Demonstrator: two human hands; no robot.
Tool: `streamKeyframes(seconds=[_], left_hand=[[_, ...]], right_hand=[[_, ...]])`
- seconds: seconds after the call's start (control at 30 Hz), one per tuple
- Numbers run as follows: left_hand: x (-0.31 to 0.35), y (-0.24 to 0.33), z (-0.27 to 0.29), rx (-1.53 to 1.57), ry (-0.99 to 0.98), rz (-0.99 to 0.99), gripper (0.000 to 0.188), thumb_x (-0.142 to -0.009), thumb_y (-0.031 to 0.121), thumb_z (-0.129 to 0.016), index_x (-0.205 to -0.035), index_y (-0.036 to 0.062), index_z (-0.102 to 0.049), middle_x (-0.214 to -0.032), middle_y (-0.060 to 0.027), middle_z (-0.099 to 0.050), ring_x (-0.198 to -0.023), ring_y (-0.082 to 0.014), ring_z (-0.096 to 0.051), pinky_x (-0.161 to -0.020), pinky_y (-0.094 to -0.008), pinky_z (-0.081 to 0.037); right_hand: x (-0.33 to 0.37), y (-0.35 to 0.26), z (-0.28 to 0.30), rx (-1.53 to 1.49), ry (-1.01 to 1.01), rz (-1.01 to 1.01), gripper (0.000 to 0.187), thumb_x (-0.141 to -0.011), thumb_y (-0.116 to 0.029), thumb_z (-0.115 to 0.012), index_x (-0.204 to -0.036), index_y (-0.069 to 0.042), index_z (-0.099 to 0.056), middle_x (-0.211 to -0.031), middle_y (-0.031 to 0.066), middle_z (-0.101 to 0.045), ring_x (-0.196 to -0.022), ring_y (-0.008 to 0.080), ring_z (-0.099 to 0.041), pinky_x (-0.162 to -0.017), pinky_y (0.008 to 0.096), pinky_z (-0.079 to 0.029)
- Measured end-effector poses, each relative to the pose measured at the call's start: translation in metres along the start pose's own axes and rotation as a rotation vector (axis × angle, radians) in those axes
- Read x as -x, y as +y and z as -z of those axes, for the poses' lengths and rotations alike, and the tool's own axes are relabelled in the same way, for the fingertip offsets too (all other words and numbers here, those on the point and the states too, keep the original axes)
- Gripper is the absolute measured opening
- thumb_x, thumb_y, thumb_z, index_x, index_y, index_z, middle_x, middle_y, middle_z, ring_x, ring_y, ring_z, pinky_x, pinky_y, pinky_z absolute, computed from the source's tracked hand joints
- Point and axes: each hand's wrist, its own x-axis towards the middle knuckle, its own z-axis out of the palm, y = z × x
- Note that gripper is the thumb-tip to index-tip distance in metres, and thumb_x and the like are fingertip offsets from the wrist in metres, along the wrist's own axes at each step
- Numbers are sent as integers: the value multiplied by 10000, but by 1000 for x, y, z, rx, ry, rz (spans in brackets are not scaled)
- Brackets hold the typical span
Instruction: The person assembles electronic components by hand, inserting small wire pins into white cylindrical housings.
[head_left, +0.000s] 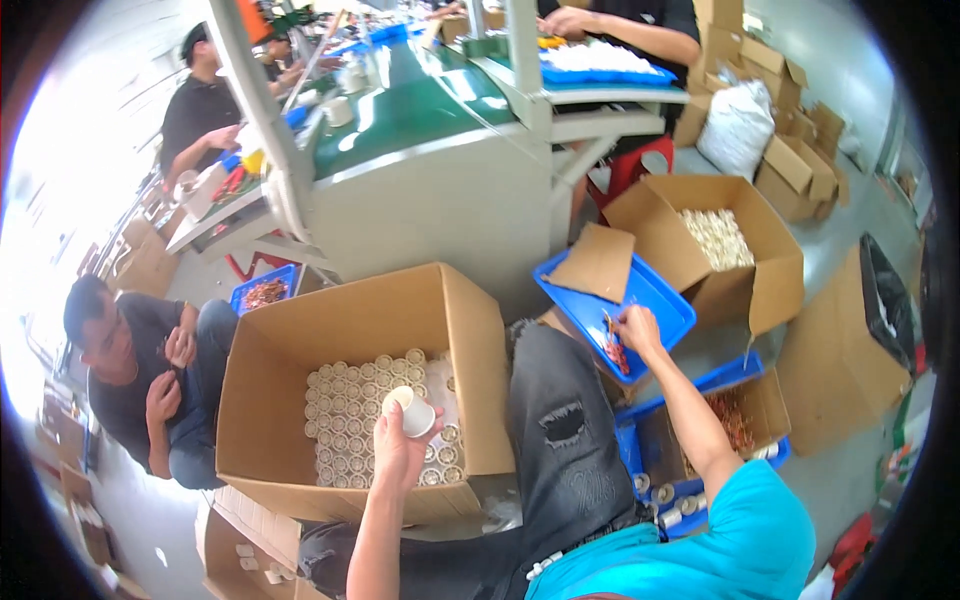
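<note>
My left hand (pixel 400 450) is closed round a white, cup-shaped plastic part (pixel 419 419), its wide end to the right. It is held above a large open cardboard box (pixel 340 310), where many round white parts (pixel 345 415) stand in rows. Over to the right, my right hand (pixel 638 328) reaches over a blue tray (pixel 665 310). Its fingers are pinched together beside a small heap of red and brown pieces (pixel 614 350); whatever lies between the fingertips is too small to make out. A loose cardboard flap (pixel 594 262) covers the tray's far corner.
An open box of small cream pieces (pixel 715 238) stands behind the tray. Beside my right forearm, a smaller box (pixel 765 410) holds reddish pieces. A co-worker (pixel 130 370) sits left of the large box. A green conveyor (pixel 420 100) runs ahead, with people along it.
</note>
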Motion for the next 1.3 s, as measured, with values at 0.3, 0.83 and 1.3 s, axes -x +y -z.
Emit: streamKeyframes(seconds=[0.3, 0.83, 1.3], left_hand=[[6, 2, 12, 94, 112, 58, 544, -956, 528, -528, -1213, 49, -518, -1044, -110, -641, -856, -232, -660, -730, -328, -561], [10, 51, -8, -613, 65, -527, 732, -737, 134, -813, -1375, 20, -472, -1062, -46, -655, -1016, -134, -615, -918, -300, -483], [23, 63, 14, -758, 143, -194, 288, -763, 103, -808, -962, 33, -612, -885, -19, -666, -796, -83, -619, -722, -243, -508]], right_hand=[[-9, -5, 62, -105, 201, 21, 153, -753, -99, -700, -845, 17, -736, -840, 240, -690, -822, 375, -688, -783, 426, -545], [78, -324, 49, -878, -424, 953, 437, -784, 54, -636, -1211, -40, -639, -963, 119, -702, -859, 206, -692, -747, 337, -566], [61, -346, 7, -949, -783, 856, 207, -781, 22, -703, -985, 8, -734, -982, 141, -708, -884, 217, -695, -760, 332, -556]])
